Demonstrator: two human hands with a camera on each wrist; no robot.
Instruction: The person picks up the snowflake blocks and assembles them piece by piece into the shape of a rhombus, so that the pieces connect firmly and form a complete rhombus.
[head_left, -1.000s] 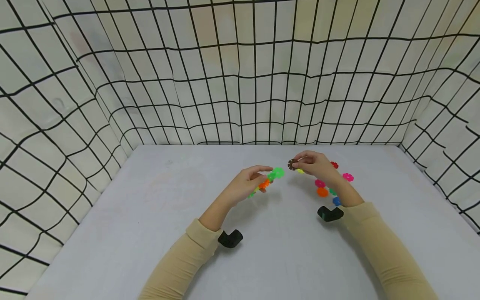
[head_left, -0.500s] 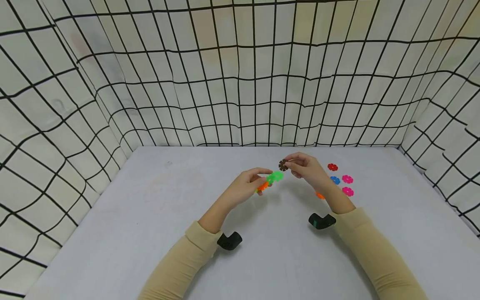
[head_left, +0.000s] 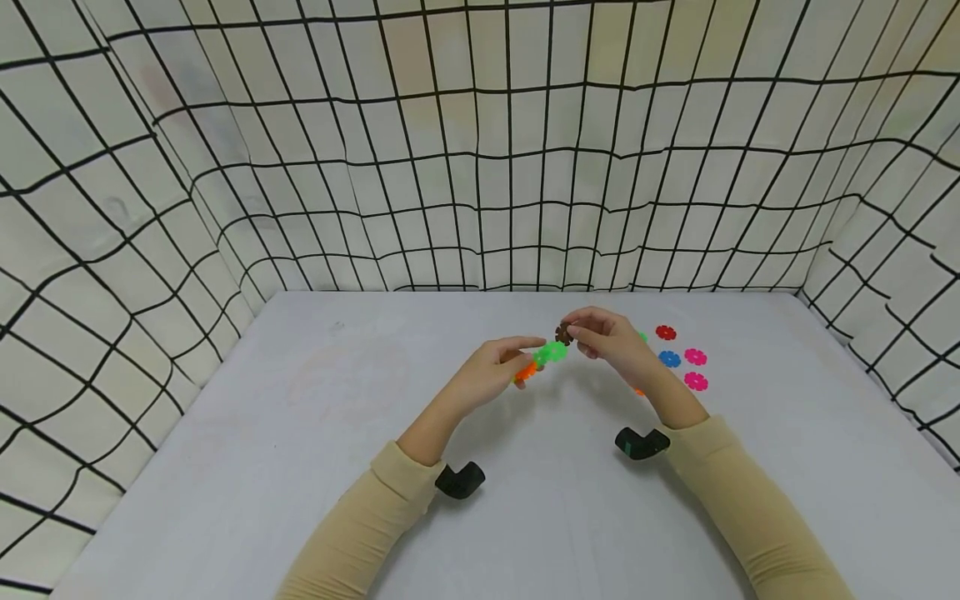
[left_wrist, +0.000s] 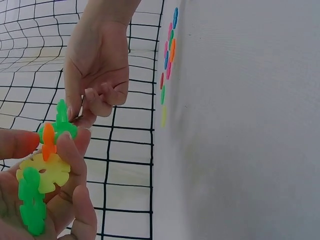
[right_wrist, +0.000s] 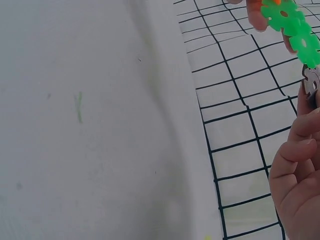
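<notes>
My left hand [head_left: 491,373] holds a chain of interlocked flower-shaped plastic discs. In the left wrist view the chain shows a green disc [left_wrist: 33,202] by the palm, then a yellow disc [left_wrist: 52,172], an orange disc [left_wrist: 48,142] and more green. My right hand [head_left: 611,340] pinches a brown flower disc [head_left: 563,333] between thumb and fingers. The brown disc's edge meets the outermost green disc [right_wrist: 305,44] in the right wrist view; whether their slots interlock, I cannot tell. Both hands are raised above the white table.
Loose discs lie right of my right hand: red [head_left: 666,332], blue [head_left: 670,359] and pink [head_left: 696,357], others partly hidden by the arm. A black elbow-shaped piece [head_left: 460,481] sits at each wrist. Black grid netting [head_left: 510,167] surrounds the white table [head_left: 300,467].
My right hand has moved left and slightly down, bringing the brown disc up to the chain's green end. The left hand keeps its hold on the chain, nearly still.
</notes>
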